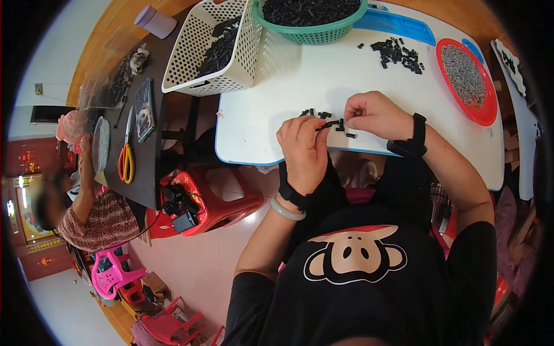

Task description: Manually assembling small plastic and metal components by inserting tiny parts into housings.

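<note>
Above the near edge of the white table (254, 130), my left hand (304, 149) pinches a small black plastic part (329, 124) between thumb and fingers. Close to its right, my right hand (378, 117) is closed with thumb and fingertips together; whatever they hold is too small to make out. Several loose black parts (325, 115) lie around my fingertips, and one with a pale end (351, 135) sits near the edge. Farther off is a heap of similar black pieces (398, 55). A red bowl (491, 112) at the right holds many small silvery metal pieces.
A white perforated basket (245, 72) and a green basket (309, 37), both with black parts, stand at the back beside a blue tray (404, 27). Left, a dark table (141, 167) bears scissors (126, 153). A red stool (231, 199) and another person (104, 222) are there.
</note>
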A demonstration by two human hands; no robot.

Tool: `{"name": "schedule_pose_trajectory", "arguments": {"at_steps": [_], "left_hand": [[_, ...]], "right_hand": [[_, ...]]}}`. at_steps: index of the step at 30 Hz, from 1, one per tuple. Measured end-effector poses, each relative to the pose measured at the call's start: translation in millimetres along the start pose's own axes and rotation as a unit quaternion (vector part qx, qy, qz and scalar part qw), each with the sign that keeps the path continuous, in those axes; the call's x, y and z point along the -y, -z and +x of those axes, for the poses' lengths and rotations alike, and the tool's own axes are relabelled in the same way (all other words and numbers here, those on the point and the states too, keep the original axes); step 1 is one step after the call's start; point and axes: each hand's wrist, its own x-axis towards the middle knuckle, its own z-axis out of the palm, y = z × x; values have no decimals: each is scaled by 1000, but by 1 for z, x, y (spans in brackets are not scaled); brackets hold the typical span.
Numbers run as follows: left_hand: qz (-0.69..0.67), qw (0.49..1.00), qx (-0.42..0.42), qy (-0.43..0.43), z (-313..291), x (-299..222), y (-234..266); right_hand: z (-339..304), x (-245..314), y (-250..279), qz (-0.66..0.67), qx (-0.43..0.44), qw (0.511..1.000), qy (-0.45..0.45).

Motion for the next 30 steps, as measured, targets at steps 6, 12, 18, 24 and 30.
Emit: {"name": "schedule_pose_trajectory", "arguments": {"at_steps": [6,12,18,24,30], "left_hand": [[-499,817,-12,288,1,-31,31],[-674,663,93,312,9,-57,63],[-672,666,117,301,9,-68,76],[-661,674,137,300,7,-70,78],[-727,611,155,274,7,-71,81]], "right_hand": [[-30,33,-12,137,-113,982,56],[-56,81,-21,46,-166,944,280],[-69,95,-23,15,-150,929,338],[-72,91,-24,18,-133,931,340],[-86,99,-16,-21,-158,946,281]]}}
